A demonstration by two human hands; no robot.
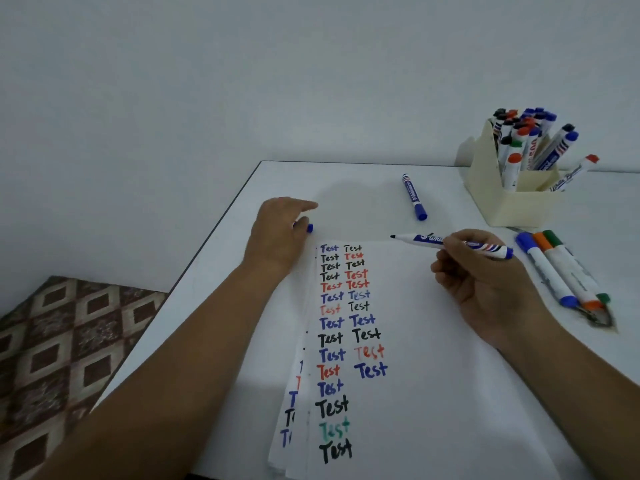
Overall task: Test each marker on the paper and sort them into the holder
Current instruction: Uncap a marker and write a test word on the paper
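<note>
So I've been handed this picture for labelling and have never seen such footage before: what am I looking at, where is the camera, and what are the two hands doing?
It is one picture from a wide-angle camera worn on a person's head, looking down at their own bare hands; there is no robot. The right hand holds an uncapped blue-ended whiteboard marker, tip above the white paper sheet covered in coloured "Test" words. The left hand holds a small blue cap. On the white table lie a capped blue marker, three markers side by side, blue, orange and green, and a cream cardboard holder full of markers.
</note>
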